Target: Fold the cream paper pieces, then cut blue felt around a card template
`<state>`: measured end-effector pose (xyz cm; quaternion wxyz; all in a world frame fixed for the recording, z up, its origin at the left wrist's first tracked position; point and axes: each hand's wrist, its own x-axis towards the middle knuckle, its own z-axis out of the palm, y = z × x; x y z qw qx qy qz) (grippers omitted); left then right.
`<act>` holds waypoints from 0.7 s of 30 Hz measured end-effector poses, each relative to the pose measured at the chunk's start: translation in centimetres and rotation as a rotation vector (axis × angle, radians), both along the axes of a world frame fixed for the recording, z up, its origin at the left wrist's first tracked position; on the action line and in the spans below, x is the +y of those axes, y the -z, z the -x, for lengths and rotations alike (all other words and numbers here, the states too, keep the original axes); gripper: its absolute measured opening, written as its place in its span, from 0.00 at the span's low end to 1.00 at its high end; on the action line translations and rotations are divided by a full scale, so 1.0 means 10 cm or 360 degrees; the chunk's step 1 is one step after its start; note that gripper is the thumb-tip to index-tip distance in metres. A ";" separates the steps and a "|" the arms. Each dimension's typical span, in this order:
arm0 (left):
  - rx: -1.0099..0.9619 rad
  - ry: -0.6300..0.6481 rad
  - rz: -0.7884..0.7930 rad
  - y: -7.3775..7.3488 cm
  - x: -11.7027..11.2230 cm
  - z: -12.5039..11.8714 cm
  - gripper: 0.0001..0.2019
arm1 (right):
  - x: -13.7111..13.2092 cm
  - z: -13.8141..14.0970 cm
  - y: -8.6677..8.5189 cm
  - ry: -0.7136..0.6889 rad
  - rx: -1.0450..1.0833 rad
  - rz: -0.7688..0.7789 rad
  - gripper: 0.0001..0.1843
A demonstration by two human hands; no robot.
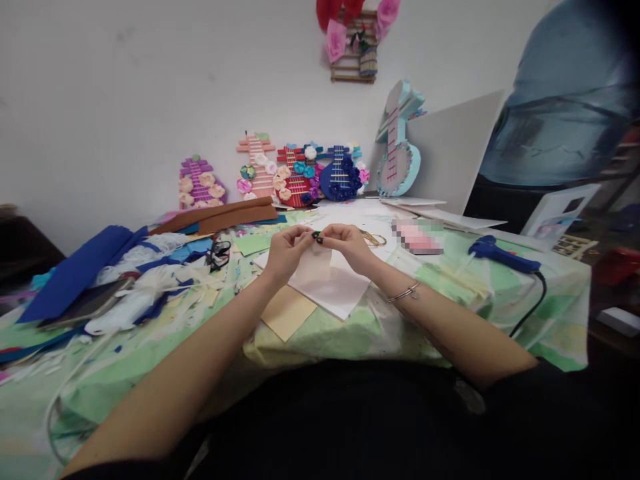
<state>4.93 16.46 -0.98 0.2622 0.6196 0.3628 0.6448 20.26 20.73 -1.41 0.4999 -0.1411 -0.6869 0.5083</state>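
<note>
a wide surface (500, 293) under a green patterned cloth carries the clutter. rolled blue sheets (75, 270) and white scraps are heaped on the person's left, and long brown strips (220, 217) lie behind them. a row of guitar-shaped pieces (295, 177) leans on the wall at the back. a blue glue gun (495, 252) rests well apart on the right, its cord running off the edge.

near the middle, a pale pink sheet (325, 273) hangs from the fingertips, raised a little above a tan sheet (286, 313) and a white one lying flat. black-handled scissors (219, 255) lie just left of the hands.

the left hand (285, 253) and right hand (350, 243) meet at the sheet's top edge, the fingers of each pinched together on it. a small dark piece (317, 235) sits between the two sets of fingertips; which hand grips it i cannot tell.

the sheet looks thin, light and soft. it droops under its own weight and would likely crease or tear if pulled hard, so a light pinch close to the edge, as it is held here, suits it. the dark piece looks tiny and easy to drop.
</note>
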 end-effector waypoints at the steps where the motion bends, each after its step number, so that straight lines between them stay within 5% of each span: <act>1: -0.0007 0.0005 0.0001 0.00 0.00 0.00 0.14 | -0.01 0.00 -0.01 -0.0012 0.0000 0.0004 0.12; 21: -0.0080 0.0025 0.0052 -0.03 -0.04 -0.03 0.15 | -0.01 -0.02 0.00 0.0063 -0.0029 -0.0055 0.12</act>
